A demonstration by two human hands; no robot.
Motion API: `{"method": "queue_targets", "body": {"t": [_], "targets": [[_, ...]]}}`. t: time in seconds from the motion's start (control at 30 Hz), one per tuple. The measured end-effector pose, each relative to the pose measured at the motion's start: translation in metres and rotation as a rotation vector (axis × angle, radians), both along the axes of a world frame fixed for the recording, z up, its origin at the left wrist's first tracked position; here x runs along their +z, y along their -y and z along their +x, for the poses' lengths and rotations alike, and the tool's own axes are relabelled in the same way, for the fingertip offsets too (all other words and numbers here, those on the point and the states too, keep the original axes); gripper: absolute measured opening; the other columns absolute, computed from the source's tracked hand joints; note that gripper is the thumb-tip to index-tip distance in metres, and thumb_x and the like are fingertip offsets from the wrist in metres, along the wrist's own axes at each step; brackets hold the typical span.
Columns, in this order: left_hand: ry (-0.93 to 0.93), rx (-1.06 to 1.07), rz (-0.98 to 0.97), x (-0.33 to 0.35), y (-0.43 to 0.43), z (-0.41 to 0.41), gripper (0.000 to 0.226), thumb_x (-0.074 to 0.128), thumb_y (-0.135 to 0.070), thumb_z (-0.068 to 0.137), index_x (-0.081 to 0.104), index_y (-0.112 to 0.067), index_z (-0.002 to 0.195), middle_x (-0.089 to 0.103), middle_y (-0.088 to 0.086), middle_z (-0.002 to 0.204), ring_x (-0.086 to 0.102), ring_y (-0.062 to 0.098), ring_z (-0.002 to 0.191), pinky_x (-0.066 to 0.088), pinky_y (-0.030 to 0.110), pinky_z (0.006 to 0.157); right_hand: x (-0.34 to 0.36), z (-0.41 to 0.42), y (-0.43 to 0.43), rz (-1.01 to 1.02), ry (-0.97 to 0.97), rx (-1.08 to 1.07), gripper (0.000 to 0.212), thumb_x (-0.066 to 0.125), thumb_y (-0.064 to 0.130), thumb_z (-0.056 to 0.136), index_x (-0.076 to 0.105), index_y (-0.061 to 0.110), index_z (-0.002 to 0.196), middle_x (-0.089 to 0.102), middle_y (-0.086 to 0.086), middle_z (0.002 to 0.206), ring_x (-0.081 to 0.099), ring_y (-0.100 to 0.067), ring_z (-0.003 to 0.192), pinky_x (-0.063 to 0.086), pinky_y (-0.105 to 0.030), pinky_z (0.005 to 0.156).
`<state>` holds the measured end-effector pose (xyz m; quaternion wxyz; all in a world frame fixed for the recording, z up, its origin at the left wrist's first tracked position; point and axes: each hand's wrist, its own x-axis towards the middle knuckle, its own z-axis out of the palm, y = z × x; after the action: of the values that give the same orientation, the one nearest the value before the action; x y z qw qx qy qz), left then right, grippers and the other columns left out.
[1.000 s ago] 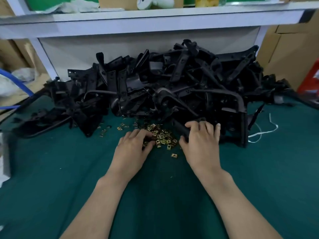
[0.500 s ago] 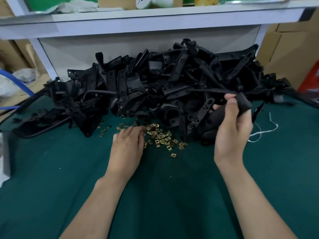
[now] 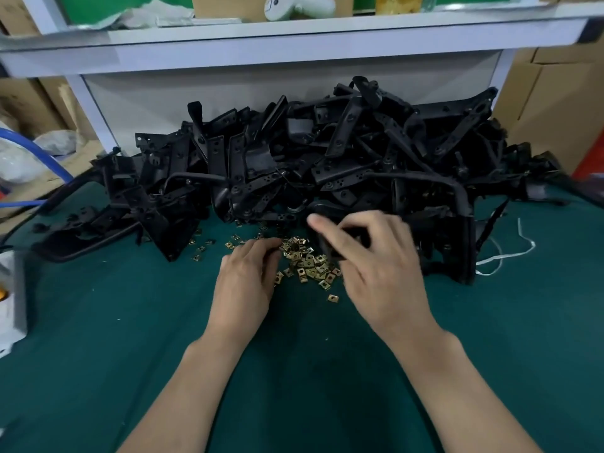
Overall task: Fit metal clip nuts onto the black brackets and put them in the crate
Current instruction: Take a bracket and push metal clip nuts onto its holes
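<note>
On the green table [image 3: 130, 354], the left hand [image 3: 245, 282] lies knuckles-up, its fingertips bent into the scattered brass clip nuts [image 3: 309, 268]; I cannot tell whether it pinches one. Just beside it the blurred right hand [image 3: 385, 269] curls round a black bracket [image 3: 351, 235], at the foot of the bracket heap [image 3: 327, 165] behind.

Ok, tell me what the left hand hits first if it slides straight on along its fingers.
The left hand would meet the clip nuts first; its fingertips are at the pile's edge. Beyond that, probably the black bracket in the right hand.
</note>
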<state>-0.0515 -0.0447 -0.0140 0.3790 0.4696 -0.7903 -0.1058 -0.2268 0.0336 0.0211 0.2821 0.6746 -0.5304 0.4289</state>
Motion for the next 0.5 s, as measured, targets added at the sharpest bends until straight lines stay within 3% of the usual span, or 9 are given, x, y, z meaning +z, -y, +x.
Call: {"method": "queue_targets", "body": {"t": [0.13, 0.23, 0.3, 0.4, 0.5], "targets": [[-0.014, -0.006, 0.023, -0.001, 0.000, 0.000, 0.012, 0.060, -0.020, 0.100, 0.066, -0.015, 0.109, 0.060, -0.008, 0.094, 0.046, 0.011, 0.083, 0.047, 0.044, 0.084, 0.008, 0.015, 0.003, 0.239, -0.188, 0.013, 0.053, 0.065, 0.011, 0.092, 0.059, 0.029, 0.141, 0.063, -0.003, 0.099, 0.058, -0.023, 0.085, 0.052, -0.037, 0.080], [-0.004, 0.009, 0.055, -0.001, 0.002, -0.002, 0.010, 0.060, -0.025, 0.100, 0.064, -0.018, 0.106, 0.063, -0.009, 0.096, 0.052, 0.014, 0.089, 0.046, 0.043, 0.088, 0.027, 0.022, 0.010, 0.374, -0.181, 0.003, 0.055, 0.063, 0.018, 0.098, 0.049, 0.036, 0.147, 0.056, 0.002, 0.102, 0.053, -0.018, 0.090, 0.047, -0.027, 0.069], [0.020, 0.022, 0.057, -0.003, 0.002, -0.003, 0.013, 0.061, -0.027, 0.100, 0.063, -0.017, 0.107, 0.065, -0.005, 0.102, 0.056, 0.019, 0.096, 0.044, 0.043, 0.092, 0.046, 0.025, 0.014, 0.339, -0.119, 0.017, 0.051, 0.060, 0.023, 0.099, 0.049, 0.038, 0.147, 0.053, 0.004, 0.100, 0.051, -0.016, 0.092, 0.043, -0.024, 0.064], [0.008, 0.029, 0.022, -0.004, 0.001, -0.003, 0.011, 0.063, -0.023, 0.098, 0.062, -0.016, 0.106, 0.059, -0.003, 0.102, 0.054, 0.022, 0.095, 0.043, 0.044, 0.092, 0.076, 0.023, 0.024, 0.375, 0.014, 0.106, 0.045, 0.055, 0.031, 0.102, 0.049, 0.042, 0.146, 0.051, 0.007, 0.096, 0.051, -0.011, 0.090, 0.048, -0.025, 0.070], [-0.067, 0.049, 0.035, 0.000, 0.000, -0.002, 0.006, 0.063, -0.023, 0.096, 0.060, -0.021, 0.101, 0.061, -0.008, 0.093, 0.056, 0.019, 0.089, 0.047, 0.045, 0.089, 0.089, 0.008, 0.026, 0.381, 0.336, 0.269, 0.039, 0.053, 0.035, 0.104, 0.052, 0.043, 0.143, 0.062, 0.012, 0.101, 0.059, -0.001, 0.081, 0.045, -0.014, 0.070]]}}
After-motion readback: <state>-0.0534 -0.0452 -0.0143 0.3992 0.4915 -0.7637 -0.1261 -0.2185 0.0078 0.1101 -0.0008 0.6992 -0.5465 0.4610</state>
